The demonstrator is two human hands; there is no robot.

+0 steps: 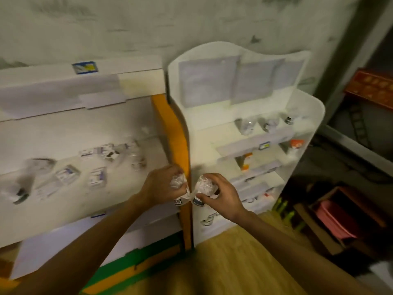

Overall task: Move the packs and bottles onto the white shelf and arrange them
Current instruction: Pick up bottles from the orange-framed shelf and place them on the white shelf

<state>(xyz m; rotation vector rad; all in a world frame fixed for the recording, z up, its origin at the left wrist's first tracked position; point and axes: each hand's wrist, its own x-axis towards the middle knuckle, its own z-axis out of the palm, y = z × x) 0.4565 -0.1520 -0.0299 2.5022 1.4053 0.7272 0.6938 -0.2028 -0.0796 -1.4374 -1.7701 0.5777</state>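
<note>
My left hand (160, 184) is shut on a clear crinkly pack (178, 184), held in front of the orange side panel between the two shelf units. My right hand (219, 193) grips a second clear pack (203, 185) just right of it, and the two packs nearly touch. The white shelf (306, 133) stands to the right, with a few clear packs (247, 125) on its top tier and orange-labelled items (296, 143) lower down. Several more packs and small bottles (96, 177) lie on the left unit's sloped tier.
The orange-edged left display unit (176, 133) stands against the white shelf. A wooden floor (223, 262) lies below. A dark crate with a pink box (333, 220) and green bottles (284, 206) sit on the floor at right.
</note>
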